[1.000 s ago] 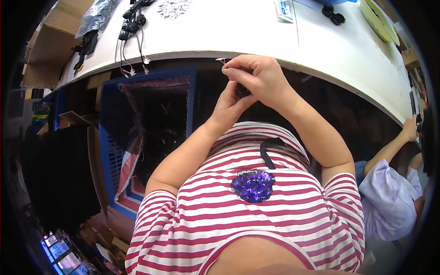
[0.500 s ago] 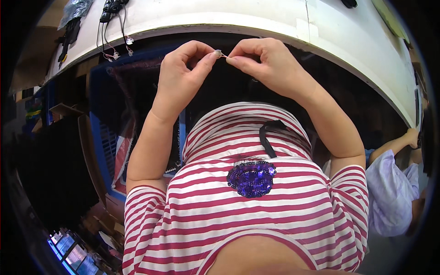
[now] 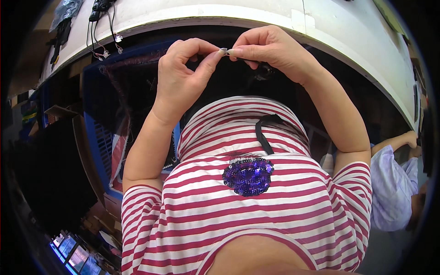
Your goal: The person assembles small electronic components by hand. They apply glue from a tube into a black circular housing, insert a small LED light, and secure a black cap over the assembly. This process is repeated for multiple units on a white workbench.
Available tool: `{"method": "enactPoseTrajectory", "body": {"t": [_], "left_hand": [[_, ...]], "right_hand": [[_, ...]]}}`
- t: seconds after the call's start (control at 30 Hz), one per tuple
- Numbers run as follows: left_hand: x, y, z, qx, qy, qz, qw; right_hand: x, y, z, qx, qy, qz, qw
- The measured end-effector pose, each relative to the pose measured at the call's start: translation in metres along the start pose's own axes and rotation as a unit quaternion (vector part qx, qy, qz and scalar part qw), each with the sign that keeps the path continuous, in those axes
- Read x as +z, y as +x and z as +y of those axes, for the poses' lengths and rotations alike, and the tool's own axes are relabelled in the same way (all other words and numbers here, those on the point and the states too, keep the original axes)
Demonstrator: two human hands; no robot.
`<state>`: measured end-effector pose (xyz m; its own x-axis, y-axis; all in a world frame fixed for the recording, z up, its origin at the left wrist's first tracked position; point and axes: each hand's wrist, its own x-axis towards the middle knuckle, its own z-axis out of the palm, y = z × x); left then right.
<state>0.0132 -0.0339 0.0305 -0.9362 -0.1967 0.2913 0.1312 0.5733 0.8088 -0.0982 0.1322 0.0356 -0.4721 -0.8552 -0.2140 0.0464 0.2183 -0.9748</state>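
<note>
Just off the edge of the white table, my left hand (image 3: 183, 68) pinches a small pale piece (image 3: 223, 49) between thumb and forefinger. It looks like a little connector or board, too small to make out fully. Thin reddish wires (image 3: 228, 53) run from it to my right hand (image 3: 270, 48), whose thumb and forefinger are closed on them. The fingertips of both hands nearly touch. Below the right hand a dark, shiny, rounded part (image 3: 264, 71) shows against the black background; whether it hangs from the wires I cannot tell.
On the white table (image 3: 256, 11) at the far left lie black cables with small ends (image 3: 104, 54), a clear plastic bag (image 3: 68, 11) and a black tool (image 3: 58, 43). A blue crate (image 3: 91, 98) stands left of my lap. Another person in a pale sleeve (image 3: 389, 188) sits at right.
My right hand has come closer to the left fingertips, and its fingers have shifted along the wires. The dark rounded part now shows more plainly below it. The view has shifted slightly.
</note>
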Motion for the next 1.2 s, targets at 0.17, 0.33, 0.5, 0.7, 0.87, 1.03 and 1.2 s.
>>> {"method": "enactPoseTrajectory", "body": {"t": [0.17, 0.33, 0.5, 0.7, 0.87, 1.03, 1.2], "left_hand": [[-0.003, -0.003, 0.002, -0.13, -0.163, -0.06, 0.976], [0.003, -0.006, -0.007, -0.196, -0.395, -0.065, 0.895], [0.014, -0.012, -0.012, -0.266, -0.556, -0.038, 0.787], [0.026, -0.013, -0.014, -0.265, -0.611, 0.049, 0.745], [0.025, -0.013, -0.008, -0.275, -0.516, 0.063, 0.809], [-0.014, 0.005, -0.004, -0.21, -0.34, -0.124, 0.908], [-0.032, 0.027, 0.005, -0.177, -0.144, -0.237, 0.944]], "right_hand": [[0.003, -0.004, -0.002, -0.041, -0.057, 0.035, 0.997], [0.006, -0.002, 0.001, -0.045, -0.009, 0.031, 0.998], [0.012, -0.003, 0.001, -0.037, 0.054, 0.024, 0.998], [0.039, -0.003, 0.013, -0.207, -0.077, 0.235, 0.947], [0.031, 0.001, 0.015, -0.282, -0.212, 0.228, 0.908], [0.009, -0.004, 0.01, -0.204, -0.139, 0.095, 0.964], [0.004, -0.006, 0.002, -0.173, -0.165, 0.038, 0.97]]}}
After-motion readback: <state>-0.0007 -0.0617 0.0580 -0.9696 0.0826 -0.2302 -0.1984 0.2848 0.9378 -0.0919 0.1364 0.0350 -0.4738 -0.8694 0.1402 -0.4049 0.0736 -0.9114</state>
